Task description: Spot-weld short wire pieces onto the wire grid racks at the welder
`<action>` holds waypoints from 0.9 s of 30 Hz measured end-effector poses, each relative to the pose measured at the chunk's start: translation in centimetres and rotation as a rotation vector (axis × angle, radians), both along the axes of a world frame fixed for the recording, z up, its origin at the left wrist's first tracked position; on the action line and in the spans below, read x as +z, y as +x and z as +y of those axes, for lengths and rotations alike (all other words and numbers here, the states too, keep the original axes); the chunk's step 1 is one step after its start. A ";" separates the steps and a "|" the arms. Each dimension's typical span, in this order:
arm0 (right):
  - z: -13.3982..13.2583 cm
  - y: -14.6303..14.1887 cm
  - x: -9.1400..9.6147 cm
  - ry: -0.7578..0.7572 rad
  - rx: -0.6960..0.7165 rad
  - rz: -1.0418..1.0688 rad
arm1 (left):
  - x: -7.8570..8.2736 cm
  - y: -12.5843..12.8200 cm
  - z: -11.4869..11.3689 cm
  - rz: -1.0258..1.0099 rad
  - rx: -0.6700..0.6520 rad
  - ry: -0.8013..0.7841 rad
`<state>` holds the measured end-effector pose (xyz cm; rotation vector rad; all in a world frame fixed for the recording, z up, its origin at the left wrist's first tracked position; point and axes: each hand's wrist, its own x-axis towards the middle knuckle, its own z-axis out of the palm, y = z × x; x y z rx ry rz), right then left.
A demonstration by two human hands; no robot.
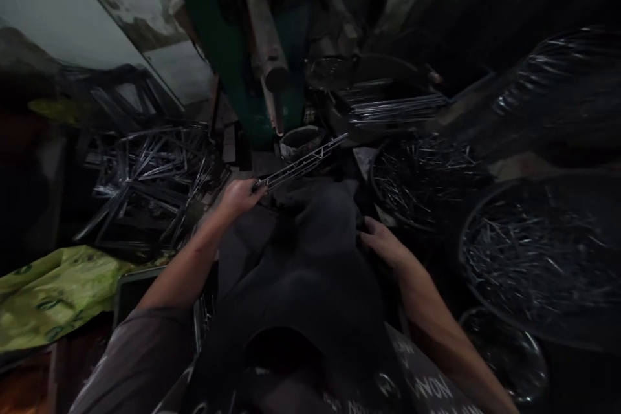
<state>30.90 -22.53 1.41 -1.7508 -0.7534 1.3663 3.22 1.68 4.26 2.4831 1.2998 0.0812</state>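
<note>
My left hand point(244, 196) is closed around the near end of a narrow metal wire frame point(303, 160). Thin parallel rods joined by short crosspieces make up this frame, which slants up to the right above my lap. Its far end reaches past a round pot point(301, 140) at the foot of the machine. Beside the right edge of the dark apron point(310, 233) on my lap is my right hand point(383, 240), its fingers curled in. Darkness hides what those fingertips grip, if anything.
A green machine point(286, 103) with a thick horizontal bar point(266, 32) stands ahead. Bent metal frames point(150, 174) lie piled at left, near a yellow-green sack point(63, 291). Basins of metal rods point(417, 174) and small wire pieces point(533, 252) are at right. Long rods point(392, 110) lie behind.
</note>
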 end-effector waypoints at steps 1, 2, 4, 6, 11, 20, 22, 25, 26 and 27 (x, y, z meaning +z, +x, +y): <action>-0.2 -0.1 -0.3 0.007 -0.022 -0.055 | -0.1 -0.1 -0.1 -0.006 0.001 0.009; -0.5 -0.3 -0.7 0.006 -0.058 -0.129 | -0.2 -0.2 -0.1 -0.007 0.002 0.014; -1.1 -1.0 -1.5 -0.029 -0.158 -0.296 | -0.3 -0.3 -0.2 -0.004 0.002 0.018; -1.7 -2.0 -2.1 -0.071 -0.236 -0.428 | -0.3 -0.3 -0.2 0.005 0.004 0.018; -2.7 -4.0 -1.9 -0.063 -0.156 -0.757 | 0.2 0.2 -0.5 0.076 -0.015 0.035; -3.5 -4.6 -2.3 0.284 -0.169 -0.984 | 1.3 0.7 -1.4 0.197 -0.019 -0.014; -3.9 -4.7 -2.6 0.336 -0.108 -1.038 | 1.4 0.6 -1.4 0.207 -0.014 -0.018; -4.4 -4.5 -3.3 0.382 -0.024 -1.062 | 1.4 0.5 -1.4 0.201 -0.014 -0.018; -4.5 -4.4 -3.5 0.366 -0.019 -1.053 | 1.3 0.4 -1.4 0.195 -0.014 -0.014; -4.7 -4.3 -3.8 0.338 -0.028 -1.041 | 1.2 0.4 -1.4 0.188 -0.015 -0.010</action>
